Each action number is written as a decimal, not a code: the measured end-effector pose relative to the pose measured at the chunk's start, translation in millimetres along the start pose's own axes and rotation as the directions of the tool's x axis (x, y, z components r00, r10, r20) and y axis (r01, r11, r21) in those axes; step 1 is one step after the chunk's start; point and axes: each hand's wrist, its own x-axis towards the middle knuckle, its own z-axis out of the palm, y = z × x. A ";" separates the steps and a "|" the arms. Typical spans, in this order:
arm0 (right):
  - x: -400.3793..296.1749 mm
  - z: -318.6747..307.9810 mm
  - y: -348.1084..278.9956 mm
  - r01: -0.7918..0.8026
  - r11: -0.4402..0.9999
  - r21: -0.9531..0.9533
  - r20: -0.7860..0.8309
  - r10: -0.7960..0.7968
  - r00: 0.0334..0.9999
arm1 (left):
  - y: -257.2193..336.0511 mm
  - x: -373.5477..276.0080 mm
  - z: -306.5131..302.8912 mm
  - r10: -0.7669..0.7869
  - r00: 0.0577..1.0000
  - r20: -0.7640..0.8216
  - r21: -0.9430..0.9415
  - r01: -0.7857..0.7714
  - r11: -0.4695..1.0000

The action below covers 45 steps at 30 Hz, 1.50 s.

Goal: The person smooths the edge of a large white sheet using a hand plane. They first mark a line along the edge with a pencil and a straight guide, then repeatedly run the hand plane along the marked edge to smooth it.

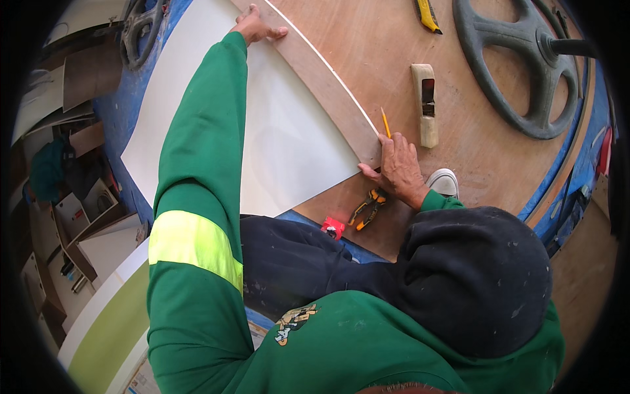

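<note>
A long flat wooden strip (320, 79) lies across a large white sheet (290, 152), with a narrow white margin showing along its right side. At the far end, my left hand (257, 25) spans the strip, thumb on one side and fingers on the other. My right hand (399, 165) grips its near end, thumb and forefinger spread across the width. A yellow pencil (386, 123) sticks out by the right fingers; whether they hold it is unclear. Combination pliers (368, 207) with black and orange handles lie below that hand, beside a red tape measure (333, 228).
A wooden hand plane (424, 106) and a yellow utility knife (427, 16) lie on the plywood board (344, 29). A grey steering wheel (521, 59) with its shaft is at the right. My shoe (443, 183) rests near my right hand. Blue sheeting (110, 111) edges the board; cabinet panels (88, 212) clutter the left.
</note>
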 end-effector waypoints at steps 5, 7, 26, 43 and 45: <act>-1.5 -6.2 2.1 -0.025 1.000 0.009 0.036 0.025 0.999 | 12.6 -11.1 2.4 0.010 0.998 0.066 -0.115 -0.003 0.993; 0.2 -15.8 2.2 -0.024 0.999 0.033 0.056 0.022 0.998 | 12.3 -9.4 1.9 -0.004 0.993 0.120 -0.129 0.019 0.991; 208.0 -46.8 7.3 0.277 0.961 0.022 0.103 -0.278 0.955 | 7.8 -3.0 3.5 -0.026 0.986 0.162 -0.244 0.066 0.968; 77.8 -83.8 23.3 0.286 0.958 0.006 0.271 -0.276 0.922 | 17.5 6.6 6.5 -0.012 0.965 0.263 -0.300 0.094 0.949; 45.0 -95.3 20.1 0.245 0.969 0.020 0.373 -0.235 0.898 | 8.1 0.8 1.7 -0.040 0.966 0.256 -0.292 0.116 0.949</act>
